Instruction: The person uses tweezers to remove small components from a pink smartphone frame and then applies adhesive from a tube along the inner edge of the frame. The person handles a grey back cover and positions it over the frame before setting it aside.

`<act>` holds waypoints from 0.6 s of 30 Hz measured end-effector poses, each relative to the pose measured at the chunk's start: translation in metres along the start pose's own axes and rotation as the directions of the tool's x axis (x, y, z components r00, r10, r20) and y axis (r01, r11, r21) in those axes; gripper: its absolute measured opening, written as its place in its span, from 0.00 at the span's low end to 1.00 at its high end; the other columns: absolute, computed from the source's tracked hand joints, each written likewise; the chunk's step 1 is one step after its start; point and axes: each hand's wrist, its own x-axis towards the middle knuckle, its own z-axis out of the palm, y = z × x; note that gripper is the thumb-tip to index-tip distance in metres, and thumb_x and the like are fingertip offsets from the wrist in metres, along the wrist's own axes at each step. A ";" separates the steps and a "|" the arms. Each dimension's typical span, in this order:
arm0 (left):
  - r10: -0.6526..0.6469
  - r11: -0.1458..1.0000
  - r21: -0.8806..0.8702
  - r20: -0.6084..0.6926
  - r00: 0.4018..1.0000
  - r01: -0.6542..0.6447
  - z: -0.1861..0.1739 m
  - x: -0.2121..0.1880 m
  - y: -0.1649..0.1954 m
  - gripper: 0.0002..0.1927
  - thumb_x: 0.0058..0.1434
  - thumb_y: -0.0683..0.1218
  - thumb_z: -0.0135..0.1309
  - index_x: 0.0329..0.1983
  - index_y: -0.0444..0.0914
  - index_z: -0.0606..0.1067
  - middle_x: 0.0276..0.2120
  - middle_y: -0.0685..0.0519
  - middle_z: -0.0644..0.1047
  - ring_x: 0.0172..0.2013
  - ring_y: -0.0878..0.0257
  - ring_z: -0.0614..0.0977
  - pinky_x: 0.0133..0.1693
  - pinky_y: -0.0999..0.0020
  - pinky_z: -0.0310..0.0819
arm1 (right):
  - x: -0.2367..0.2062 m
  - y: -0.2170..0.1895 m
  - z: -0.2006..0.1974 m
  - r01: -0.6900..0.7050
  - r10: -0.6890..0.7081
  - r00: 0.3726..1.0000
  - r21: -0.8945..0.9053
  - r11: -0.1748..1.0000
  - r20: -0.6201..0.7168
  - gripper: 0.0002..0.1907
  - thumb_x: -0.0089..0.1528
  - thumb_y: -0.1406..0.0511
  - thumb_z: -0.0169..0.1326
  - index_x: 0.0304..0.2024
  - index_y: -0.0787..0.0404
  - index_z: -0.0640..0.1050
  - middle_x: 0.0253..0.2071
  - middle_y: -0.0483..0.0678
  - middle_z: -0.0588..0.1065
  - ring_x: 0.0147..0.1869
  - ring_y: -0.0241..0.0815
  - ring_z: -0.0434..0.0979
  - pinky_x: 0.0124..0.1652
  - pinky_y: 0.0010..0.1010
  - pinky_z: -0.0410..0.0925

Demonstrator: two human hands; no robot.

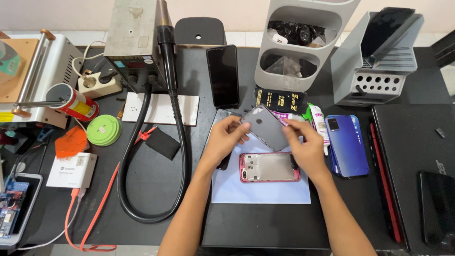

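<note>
Dark bench [265, 227]: black-yellow packet [280, 100] behind both hands' [226, 137] [305, 148] grey cover [268, 127].

Matt plastics and glossy glass on a dark matt bench

The grey phone back cover [268, 127] looks matt, smooth plastic; the pink-framed phone body [269, 167] shows a dull metal plate inside; it lies on a pale, smooth paper-like sheet [258, 189]. The blue phone [349, 144] is glossy; the black hose [182, 142] looks rubbery.

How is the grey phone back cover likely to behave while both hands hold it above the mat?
The grey back cover looks thin and light, so it probably flexes a little. Left hand and right hand pinch its edges; its smooth face may be slippery.
</note>
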 end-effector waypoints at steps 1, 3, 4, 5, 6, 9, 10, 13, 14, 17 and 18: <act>-0.007 0.998 -0.061 -0.049 0.999 0.004 0.001 0.000 -0.002 0.18 0.65 0.51 0.59 0.46 0.29 0.77 0.30 0.50 0.80 0.30 0.66 0.82 0.32 0.71 0.75 | 0.001 0.005 -0.002 -0.063 0.063 0.998 -0.012 0.998 -0.025 0.10 0.66 0.67 0.59 0.50 0.61 0.82 0.37 0.48 0.79 0.35 0.39 0.72 0.33 0.27 0.65; -0.021 0.984 -0.179 -0.148 0.989 -0.006 0.000 0.003 -0.002 0.17 0.65 0.49 0.59 0.47 0.31 0.75 0.30 0.52 0.79 0.28 0.66 0.81 0.30 0.72 0.75 | 0.006 0.013 -0.006 -0.016 0.005 0.998 -0.158 0.987 -0.069 0.08 0.67 0.67 0.59 0.49 0.60 0.82 0.37 0.48 0.77 0.37 0.41 0.73 0.37 0.28 0.67; -0.035 0.980 -0.198 -0.200 0.979 -0.006 -0.002 0.003 -0.002 0.17 0.65 0.49 0.58 0.49 0.32 0.75 0.30 0.52 0.78 0.28 0.66 0.81 0.29 0.72 0.73 | 0.007 0.016 -0.007 0.005 -0.026 0.996 -0.231 0.973 -0.087 0.08 0.68 0.66 0.59 0.48 0.60 0.83 0.37 0.48 0.77 0.39 0.42 0.73 0.38 0.29 0.68; -0.052 0.976 -0.216 -0.253 0.966 -0.004 -0.006 0.004 0.000 0.17 0.66 0.49 0.56 0.51 0.33 0.75 0.29 0.53 0.78 0.27 0.67 0.80 0.28 0.72 0.72 | 0.007 0.018 -0.008 0.089 -0.114 0.992 -0.326 0.941 -0.059 0.09 0.66 0.66 0.60 0.48 0.60 0.83 0.40 0.48 0.77 0.43 0.44 0.73 0.44 0.32 0.67; -0.069 0.972 -0.235 -0.304 0.950 -0.005 -0.010 0.005 0.001 0.17 0.66 0.48 0.55 0.52 0.34 0.74 0.29 0.53 0.77 0.26 0.67 0.79 0.28 0.73 0.70 | 0.007 0.019 -0.008 0.171 -0.198 0.980 -0.416 0.893 -0.024 0.10 0.64 0.66 0.61 0.48 0.59 0.82 0.42 0.48 0.76 0.48 0.47 0.72 0.49 0.36 0.66; -0.006 0.941 -0.315 -0.376 0.927 -0.122 -0.021 0.007 0.004 0.17 0.68 0.47 0.53 0.54 0.31 0.73 0.30 0.52 0.77 0.27 0.66 0.79 0.30 0.72 0.73 | 0.007 0.022 -0.007 0.215 -0.226 0.973 -0.547 0.809 0.048 0.14 0.61 0.64 0.63 0.49 0.60 0.82 0.47 0.50 0.74 0.56 0.51 0.69 0.55 0.42 0.61; -0.022 0.937 -0.329 -0.383 0.923 -0.114 -0.024 0.007 0.004 0.16 0.68 0.47 0.51 0.54 0.32 0.73 0.30 0.52 0.77 0.27 0.66 0.79 0.30 0.72 0.73 | 0.006 0.023 -0.007 0.197 -0.197 0.978 -0.572 0.797 0.062 0.16 0.60 0.63 0.64 0.49 0.60 0.82 0.48 0.51 0.73 0.57 0.52 0.68 0.55 0.44 0.59; -0.064 0.926 -0.366 -0.395 0.916 -0.093 -0.026 0.006 0.004 0.16 0.69 0.46 0.49 0.55 0.32 0.72 0.30 0.52 0.75 0.27 0.66 0.78 0.30 0.71 0.73 | 0.009 0.029 -0.014 0.158 -0.223 0.975 -0.664 0.731 -0.013 0.16 0.59 0.61 0.65 0.49 0.56 0.83 0.49 0.52 0.73 0.57 0.53 0.66 0.54 0.45 0.59; -0.079 0.923 -0.377 -0.390 0.917 -0.081 -0.025 0.006 0.003 0.16 0.69 0.45 0.48 0.55 0.32 0.72 0.30 0.52 0.75 0.27 0.66 0.78 0.31 0.71 0.73 | 0.009 0.032 -0.020 0.121 -0.209 0.977 -0.679 0.724 -0.050 0.16 0.60 0.61 0.65 0.50 0.57 0.82 0.50 0.52 0.73 0.57 0.53 0.67 0.55 0.44 0.59; -0.097 0.919 -0.390 -0.373 0.923 -0.061 -0.021 0.006 0.002 0.16 0.68 0.44 0.47 0.55 0.32 0.72 0.29 0.52 0.74 0.27 0.66 0.77 0.31 0.70 0.73 | 0.011 0.040 -0.035 0.012 -0.147 0.980 -0.705 0.709 -0.131 0.18 0.62 0.60 0.65 0.52 0.60 0.81 0.50 0.52 0.73 0.57 0.53 0.68 0.57 0.44 0.60; -0.097 0.919 -0.390 -0.369 0.924 -0.059 -0.020 0.007 0.002 0.16 0.67 0.44 0.47 0.55 0.31 0.72 0.29 0.52 0.74 0.27 0.66 0.77 0.30 0.69 0.73 | 0.012 0.042 -0.038 -0.019 -0.110 0.984 -0.702 0.711 -0.138 0.20 0.62 0.59 0.65 0.53 0.61 0.80 0.49 0.51 0.73 0.57 0.52 0.68 0.56 0.45 0.60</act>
